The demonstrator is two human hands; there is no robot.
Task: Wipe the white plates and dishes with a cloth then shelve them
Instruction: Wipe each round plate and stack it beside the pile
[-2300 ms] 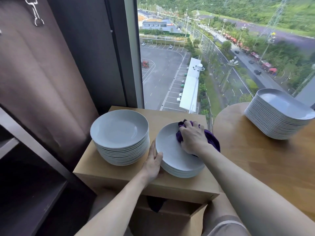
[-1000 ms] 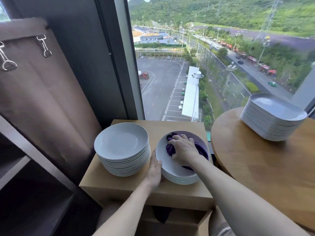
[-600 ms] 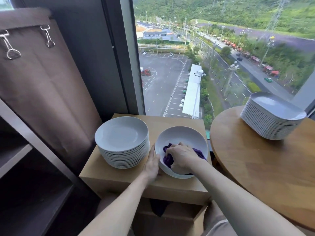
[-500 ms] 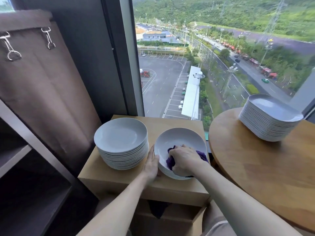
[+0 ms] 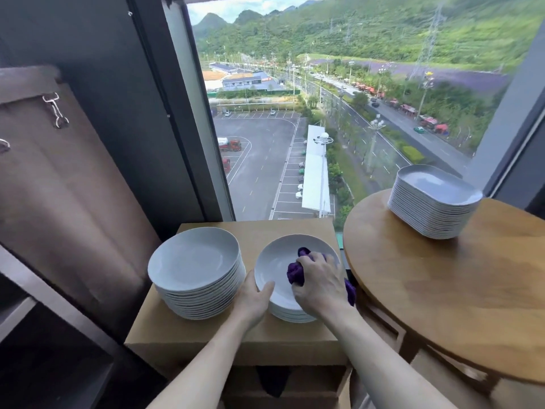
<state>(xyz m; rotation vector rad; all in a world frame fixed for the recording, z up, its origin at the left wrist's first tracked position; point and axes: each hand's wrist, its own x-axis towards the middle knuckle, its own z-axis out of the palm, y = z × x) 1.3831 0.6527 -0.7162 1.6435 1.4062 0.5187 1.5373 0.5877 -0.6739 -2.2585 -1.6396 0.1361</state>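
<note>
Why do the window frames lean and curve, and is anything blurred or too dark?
Head view: the wide-angle lens splays the window frame outward. Daylight from behind lights the plate softly, without hard glare. The hills smear toward the right edge. The shelf at lower left is nearly black. The right hand and cloth look sharp.

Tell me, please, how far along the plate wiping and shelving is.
Done: nothing looks shelved; the visible shelf shows no plates. In hand: the right hand presses the purple cloth inside the top plate of the short stack, the left hand holding its rim. Left: that stack, the tall stack, the oblong dishes, then shelving.
</note>
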